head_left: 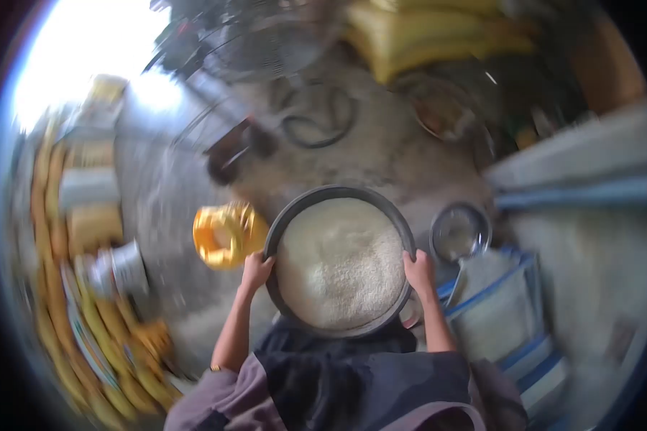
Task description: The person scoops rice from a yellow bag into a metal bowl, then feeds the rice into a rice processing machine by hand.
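Observation:
A wide dark round basin (338,192) is held in front of my body, seen from above. Pale grains that look like rice (345,269) fill much of it, smoother at the far left and coarser near the middle. My left hand (257,270) is closed around the basin's left rim, thumb on top. On the opposite side, my right hand (419,271) grips the right rim the same way. Just beyond my left hand sits a yellow-orange container or bag (226,235) with an open top; blur hides its exact kind.
Right of the basin stands a round metal bowl (460,231), with white blue-striped sacks (492,294) below it. Long stacked sacks (86,309) and a white bucket (128,264) line the left. Yellow sacks (438,39) lie at the back, and a dark coiled loop (320,133) rests on the floor.

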Tool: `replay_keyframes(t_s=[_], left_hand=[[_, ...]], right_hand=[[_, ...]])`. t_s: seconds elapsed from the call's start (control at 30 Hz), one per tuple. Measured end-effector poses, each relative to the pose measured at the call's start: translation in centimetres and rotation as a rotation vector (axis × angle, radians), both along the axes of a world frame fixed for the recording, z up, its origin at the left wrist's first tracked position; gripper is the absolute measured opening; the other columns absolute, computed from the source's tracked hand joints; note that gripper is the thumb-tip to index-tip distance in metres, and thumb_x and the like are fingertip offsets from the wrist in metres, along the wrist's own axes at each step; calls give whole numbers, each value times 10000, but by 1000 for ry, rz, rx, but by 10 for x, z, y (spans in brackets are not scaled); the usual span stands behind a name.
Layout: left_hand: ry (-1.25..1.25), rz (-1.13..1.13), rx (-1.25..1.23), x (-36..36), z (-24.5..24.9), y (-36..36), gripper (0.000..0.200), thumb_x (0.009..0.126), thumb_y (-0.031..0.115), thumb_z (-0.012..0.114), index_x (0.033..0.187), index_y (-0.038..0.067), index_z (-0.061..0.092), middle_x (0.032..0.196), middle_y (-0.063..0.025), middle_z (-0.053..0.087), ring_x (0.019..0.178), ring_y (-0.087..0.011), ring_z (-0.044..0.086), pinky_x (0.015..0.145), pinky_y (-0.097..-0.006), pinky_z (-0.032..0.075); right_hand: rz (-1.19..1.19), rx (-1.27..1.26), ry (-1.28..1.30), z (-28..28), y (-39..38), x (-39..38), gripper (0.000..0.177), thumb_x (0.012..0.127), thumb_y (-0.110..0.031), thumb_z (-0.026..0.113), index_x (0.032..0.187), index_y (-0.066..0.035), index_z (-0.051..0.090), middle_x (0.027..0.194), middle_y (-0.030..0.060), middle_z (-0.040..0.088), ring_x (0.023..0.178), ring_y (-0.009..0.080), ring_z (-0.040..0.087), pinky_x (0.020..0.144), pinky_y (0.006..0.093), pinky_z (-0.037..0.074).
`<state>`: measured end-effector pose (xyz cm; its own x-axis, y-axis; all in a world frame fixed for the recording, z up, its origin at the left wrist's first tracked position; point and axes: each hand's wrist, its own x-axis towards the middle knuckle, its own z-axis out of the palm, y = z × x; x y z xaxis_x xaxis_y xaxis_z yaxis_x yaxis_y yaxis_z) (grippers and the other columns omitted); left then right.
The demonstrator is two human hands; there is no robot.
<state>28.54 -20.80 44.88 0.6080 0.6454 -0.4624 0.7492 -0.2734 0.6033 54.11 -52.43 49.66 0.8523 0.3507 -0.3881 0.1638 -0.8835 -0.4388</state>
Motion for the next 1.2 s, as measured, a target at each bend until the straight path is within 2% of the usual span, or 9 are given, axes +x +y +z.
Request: replay_keyframes(t_s=[0.07, 0.13, 0.23, 0.37, 0.43, 0.57, 0.7, 0.93, 1.2], left_hand=[[-83, 154, -44, -56, 24, -6, 291, 790, 221, 575, 938, -18, 648, 770, -235, 640, 746, -374, 644, 693, -415, 495], [-131, 405, -2, -124, 47, -41, 283, 784, 212, 590, 904, -42, 628, 759, -225, 640, 705, -326, 644, 668, -390, 482], [-149, 570, -17, -185, 72, -65, 284, 779, 212, 591, 905, -39, 628, 768, -238, 627, 717, -333, 644, 674, -390, 481], [-119, 790, -59, -212, 129, -88, 279, 777, 225, 585, 908, -16, 635, 766, -234, 620, 719, -325, 645, 671, -386, 480], [-118, 859, 0, -228, 128, -111, 275, 778, 230, 580, 906, -6, 637, 765, -229, 621, 712, -322, 644, 665, -380, 480], [-73, 1009, -29, -261, 170, -95, 272, 783, 250, 554, 899, 21, 642, 769, -222, 629, 751, -357, 636, 687, -411, 485], [-51, 1158, 117, -251, 198, -143, 273, 780, 255, 557, 902, 31, 655, 795, -223, 643, 815, -385, 637, 716, -435, 492], [129, 1276, 218, -260, 181, -177, 304, 789, 261, 612, 867, -32, 633, 737, -233, 633, 732, -371, 642, 641, -414, 471], [295, 1103, 491, -279, 72, -228, 312, 789, 252, 642, 780, -55, 588, 678, -224, 605, 609, -343, 601, 599, -417, 446]], right_hand=[[69, -6, -57, 8, 28, -16, 358, 849, -338, 585, 814, 18, 612, 811, 260, 632, 812, 460, 598, 715, 495, 467], [218, 124, -25, 56, 62, -46, 364, 846, -349, 587, 821, 13, 605, 840, 249, 640, 845, 454, 599, 739, 492, 468], [366, -48, -103, 92, 92, -71, 295, 853, -306, 577, 881, -17, 633, 865, 235, 651, 867, 420, 616, 729, 462, 469], [512, -13, 35, 146, 148, -83, 293, 850, -301, 577, 877, -16, 640, 835, 236, 649, 874, 402, 624, 738, 460, 461], [575, 2, 8, 159, 156, -98, 293, 852, -298, 574, 886, -14, 640, 843, 235, 649, 875, 401, 625, 738, 453, 460], [653, 22, 39, 162, 193, -128, 301, 854, -303, 568, 903, -15, 639, 839, 223, 653, 858, 396, 630, 741, 439, 457], [776, 127, 132, 159, 206, -115, 310, 852, -311, 564, 914, -16, 634, 820, 210, 655, 832, 367, 641, 739, 427, 459], [958, 154, 238, 95, 244, -140, 319, 838, -309, 530, 954, -35, 645, 859, 224, 647, 869, 392, 626, 767, 451, 471], [986, 312, 263, -59, 211, -161, 337, 822, -321, 504, 922, -28, 640, 911, 245, 637, 894, 433, 600, 796, 484, 464]])
